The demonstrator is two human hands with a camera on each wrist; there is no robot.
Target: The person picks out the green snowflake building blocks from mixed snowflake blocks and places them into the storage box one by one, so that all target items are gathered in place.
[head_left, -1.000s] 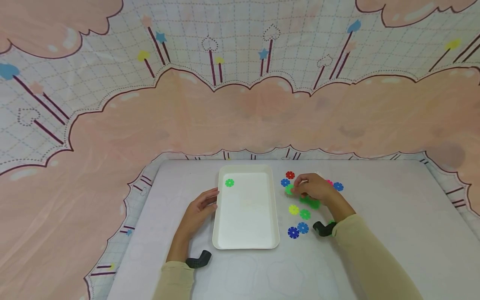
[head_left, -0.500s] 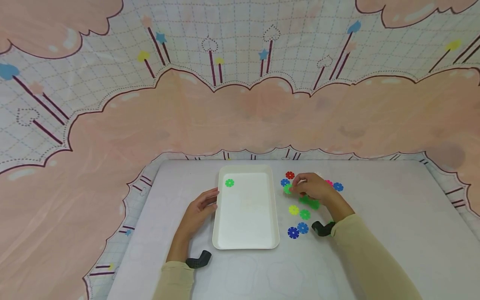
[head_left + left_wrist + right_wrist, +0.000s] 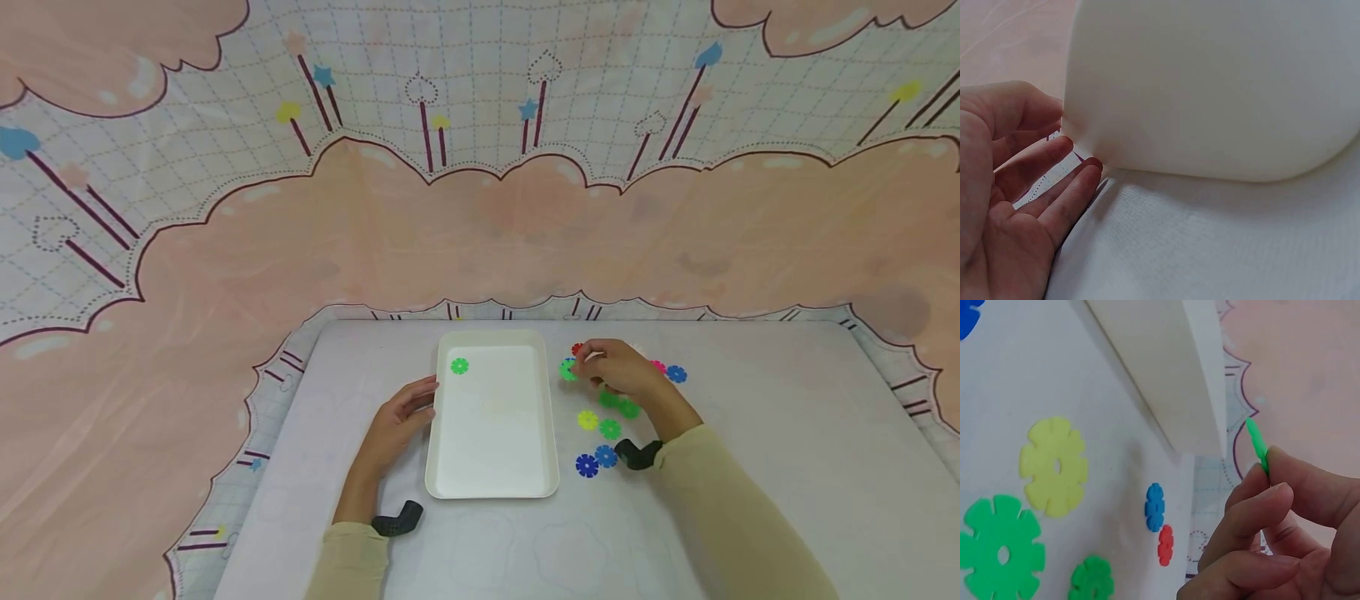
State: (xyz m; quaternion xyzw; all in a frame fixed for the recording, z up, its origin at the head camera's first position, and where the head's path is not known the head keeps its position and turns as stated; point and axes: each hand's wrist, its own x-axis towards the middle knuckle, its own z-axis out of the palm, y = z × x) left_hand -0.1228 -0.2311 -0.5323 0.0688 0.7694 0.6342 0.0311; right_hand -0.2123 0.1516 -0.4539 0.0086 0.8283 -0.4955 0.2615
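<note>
Thumb and forefinger of my right hand (image 3: 624, 372) pinch a green snowflake-shaped plastic disc (image 3: 1257, 445), seen edge-on and raised in the right wrist view. In the head view it overlaps a blue disc to the right of the tray. A white rectangular tray (image 3: 492, 433) lies at the middle of the table, with one green snowflake disc (image 3: 459, 366) in its far left corner. The fingertips of my left hand (image 3: 399, 423) touch the tray's left side. Up close, the left wrist view shows those fingers (image 3: 1072, 194) extended against its outer wall.
Right of the tray lie more snowflake discs: a yellow one (image 3: 587, 420), a dark blue one (image 3: 587, 465), a red one (image 3: 577, 349), a pink one (image 3: 657, 367) and several green. A black wrist mount (image 3: 639, 454) hangs over the table by my right sleeve.
My right hand has moved slightly left and away from me, carrying the green snowflake disc toward the tray's right side. My left hand and the tray have stayed put.
</note>
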